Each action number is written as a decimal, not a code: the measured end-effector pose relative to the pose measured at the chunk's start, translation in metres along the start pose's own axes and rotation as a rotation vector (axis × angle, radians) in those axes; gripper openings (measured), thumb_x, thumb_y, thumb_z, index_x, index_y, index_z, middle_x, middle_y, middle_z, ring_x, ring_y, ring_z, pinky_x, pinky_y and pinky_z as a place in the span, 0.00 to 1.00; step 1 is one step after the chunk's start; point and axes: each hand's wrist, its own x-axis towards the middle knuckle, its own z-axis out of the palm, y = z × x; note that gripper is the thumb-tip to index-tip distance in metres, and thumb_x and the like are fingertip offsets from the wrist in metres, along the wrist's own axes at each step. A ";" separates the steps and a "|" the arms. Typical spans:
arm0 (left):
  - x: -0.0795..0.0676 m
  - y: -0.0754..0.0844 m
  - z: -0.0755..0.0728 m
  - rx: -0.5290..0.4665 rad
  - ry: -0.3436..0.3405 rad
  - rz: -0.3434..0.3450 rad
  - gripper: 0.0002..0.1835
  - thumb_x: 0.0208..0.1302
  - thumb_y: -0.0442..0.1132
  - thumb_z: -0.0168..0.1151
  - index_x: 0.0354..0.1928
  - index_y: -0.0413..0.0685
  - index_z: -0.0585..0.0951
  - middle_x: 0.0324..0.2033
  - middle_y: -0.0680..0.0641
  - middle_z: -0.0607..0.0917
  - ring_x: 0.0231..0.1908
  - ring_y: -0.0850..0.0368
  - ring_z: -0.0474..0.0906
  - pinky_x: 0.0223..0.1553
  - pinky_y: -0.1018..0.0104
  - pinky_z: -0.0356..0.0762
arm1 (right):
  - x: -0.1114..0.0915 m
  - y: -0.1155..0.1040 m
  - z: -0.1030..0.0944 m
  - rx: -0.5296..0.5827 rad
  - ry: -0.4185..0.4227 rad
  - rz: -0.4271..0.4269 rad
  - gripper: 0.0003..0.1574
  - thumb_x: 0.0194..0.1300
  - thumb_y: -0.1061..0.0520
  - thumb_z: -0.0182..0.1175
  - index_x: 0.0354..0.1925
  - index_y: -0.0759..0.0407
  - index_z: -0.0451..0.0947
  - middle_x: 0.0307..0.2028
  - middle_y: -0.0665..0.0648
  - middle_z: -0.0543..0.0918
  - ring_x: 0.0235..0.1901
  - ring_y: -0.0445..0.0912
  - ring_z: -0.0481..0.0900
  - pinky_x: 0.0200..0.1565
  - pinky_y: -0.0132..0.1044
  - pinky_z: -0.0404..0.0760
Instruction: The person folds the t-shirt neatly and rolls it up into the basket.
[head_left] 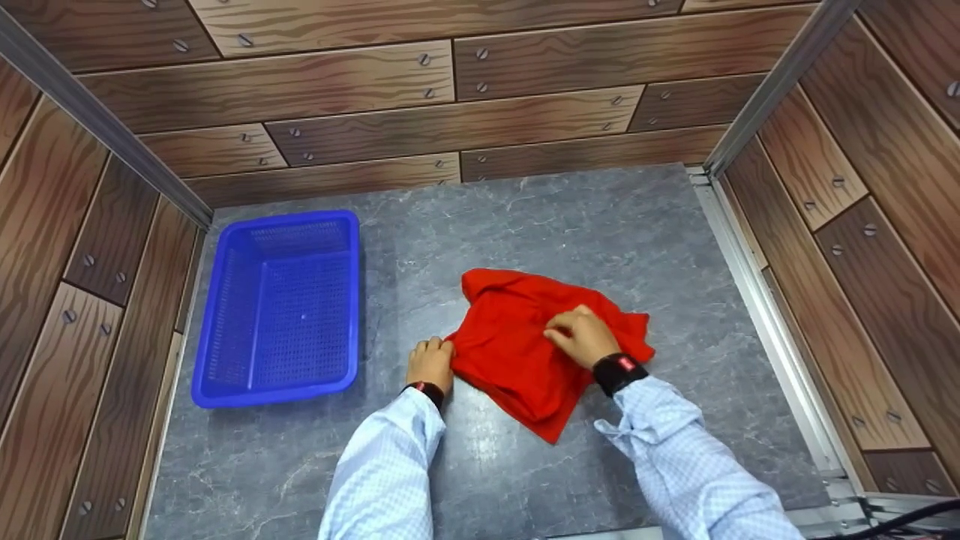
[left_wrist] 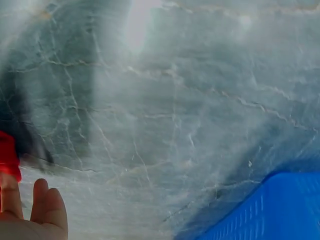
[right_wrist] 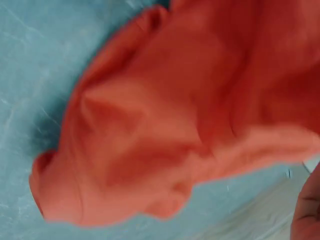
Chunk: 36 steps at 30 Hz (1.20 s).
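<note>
A crumpled piece of red cloth (head_left: 510,337) lies spread on the grey marbled surface, with folded, uneven edges and one corner pointing toward the person. At its left edge, my left hand (head_left: 430,365) pinches the cloth; the left wrist view shows a bit of red fabric (left_wrist: 7,155) at the fingertips. Over the right half of the cloth is my right hand (head_left: 585,335), fingers bent toward the thumb. I cannot tell whether fabric is between them. In the right wrist view the cloth (right_wrist: 150,125) fills most of the picture, with part of the right hand (right_wrist: 307,210) at the edge.
A blue perforated plastic basket (head_left: 351,300) stands left of the cloth, with nothing in it. Wood-patterned panels (head_left: 360,90) wall in the back and both sides. A metal rail (head_left: 757,315) runs along the right side, and a dark cable (head_left: 911,516) shows at the lower right.
</note>
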 end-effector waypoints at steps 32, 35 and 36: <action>0.023 -0.014 -0.052 -0.324 0.162 -0.143 0.05 0.60 0.36 0.54 0.37 0.44 0.75 0.33 0.43 0.81 0.35 0.43 0.78 0.37 0.52 0.74 | 0.008 0.000 -0.105 0.717 0.553 0.292 0.09 0.59 0.72 0.53 0.38 0.80 0.69 0.26 0.61 0.79 0.18 0.45 0.74 0.23 0.30 0.76; 0.028 -0.004 -0.066 -0.407 0.213 -0.137 0.08 0.61 0.38 0.53 0.41 0.45 0.75 0.34 0.43 0.84 0.35 0.44 0.81 0.37 0.52 0.75 | 0.006 0.003 -0.103 0.714 0.545 0.311 0.09 0.59 0.72 0.52 0.38 0.79 0.69 0.23 0.66 0.77 0.16 0.45 0.72 0.19 0.29 0.74; 0.029 -0.001 -0.071 -0.427 0.228 -0.127 0.08 0.62 0.38 0.53 0.42 0.46 0.75 0.36 0.43 0.85 0.36 0.45 0.81 0.38 0.52 0.75 | 0.006 0.004 -0.102 0.724 0.540 0.320 0.09 0.59 0.72 0.52 0.38 0.79 0.69 0.22 0.68 0.76 0.14 0.44 0.71 0.16 0.29 0.72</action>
